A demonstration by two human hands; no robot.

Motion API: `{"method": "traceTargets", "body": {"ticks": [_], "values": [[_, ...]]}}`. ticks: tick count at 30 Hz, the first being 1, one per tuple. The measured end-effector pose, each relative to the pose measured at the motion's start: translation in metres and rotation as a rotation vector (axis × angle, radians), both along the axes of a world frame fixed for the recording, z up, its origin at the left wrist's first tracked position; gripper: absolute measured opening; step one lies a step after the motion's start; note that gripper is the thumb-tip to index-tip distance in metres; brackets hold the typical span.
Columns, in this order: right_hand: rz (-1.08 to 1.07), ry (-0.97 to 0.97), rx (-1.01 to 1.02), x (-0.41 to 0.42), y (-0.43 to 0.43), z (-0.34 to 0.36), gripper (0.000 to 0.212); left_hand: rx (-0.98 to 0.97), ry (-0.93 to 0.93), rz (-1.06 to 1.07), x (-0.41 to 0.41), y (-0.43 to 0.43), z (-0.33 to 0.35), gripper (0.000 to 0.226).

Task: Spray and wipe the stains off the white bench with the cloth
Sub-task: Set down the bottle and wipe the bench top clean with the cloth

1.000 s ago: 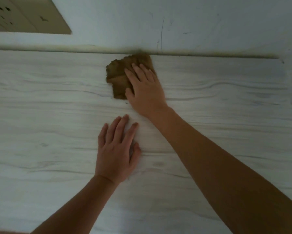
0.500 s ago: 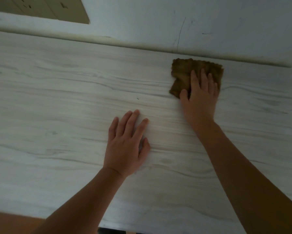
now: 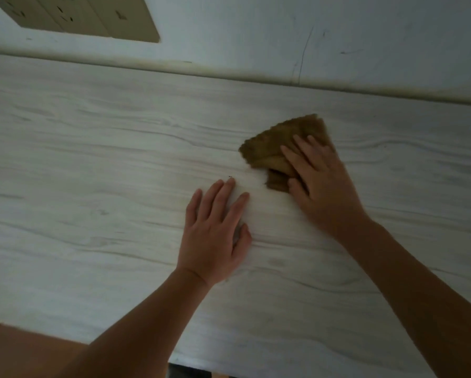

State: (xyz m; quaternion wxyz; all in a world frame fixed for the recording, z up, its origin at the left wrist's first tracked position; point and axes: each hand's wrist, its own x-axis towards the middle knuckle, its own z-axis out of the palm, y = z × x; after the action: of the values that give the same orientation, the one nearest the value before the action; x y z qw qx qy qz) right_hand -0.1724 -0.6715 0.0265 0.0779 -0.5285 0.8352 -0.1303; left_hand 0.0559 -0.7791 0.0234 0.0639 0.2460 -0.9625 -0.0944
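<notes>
The white bench (image 3: 92,165) has a pale wood-grain top that fills most of the view. A folded brown cloth (image 3: 272,148) lies on it right of the middle. My right hand (image 3: 321,184) presses flat on the cloth's right half, fingers spread, thumb at its lower edge. My left hand (image 3: 215,236) rests flat on the bare bench just below and left of the cloth, fingers apart, holding nothing. A tiny dark speck (image 3: 230,176) sits by my left fingertips. No spray bottle is in view.
A pale wall (image 3: 256,36) with thin scratch marks rises behind the bench, with a dingy seam (image 3: 174,65) along the joint. A beige switch and socket panel (image 3: 92,17) is set in the wall at the upper left. The bench's near edge (image 3: 201,362) runs along the bottom.
My right hand slid the cloth right along the back edge, then pulled it toward me and leftward, away from the wall. My left hand stayed planted on the bench.
</notes>
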Motion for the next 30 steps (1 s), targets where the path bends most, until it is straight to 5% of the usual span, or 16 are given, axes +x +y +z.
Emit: {"method": "traceTargets", "body": {"ticks": [4,10,16,20,30], "values": [[-0.249,-0.013,0.041,-0.044,0.027,0.005,0.061,0.008,0.021,0.004,0.000,0.000,0.000,0.056],[-0.493,-0.023,0.034,-0.045,-0.057,0.001,0.067,0.016,-0.004,-0.001,0.000,0.000,0.001,0.056],[-0.186,0.014,-0.019,0.012,-0.110,-0.002,0.062,-0.011,-0.032,-0.009,0.000,0.000,0.001,0.056],[-0.104,0.014,-0.031,-0.017,-0.079,-0.005,0.059,-0.017,-0.020,-0.017,-0.001,0.000,0.002,0.057],[-0.534,0.036,0.059,-0.121,0.070,0.000,0.061,-0.022,0.021,-0.003,-0.002,0.003,0.003,0.057]]}}
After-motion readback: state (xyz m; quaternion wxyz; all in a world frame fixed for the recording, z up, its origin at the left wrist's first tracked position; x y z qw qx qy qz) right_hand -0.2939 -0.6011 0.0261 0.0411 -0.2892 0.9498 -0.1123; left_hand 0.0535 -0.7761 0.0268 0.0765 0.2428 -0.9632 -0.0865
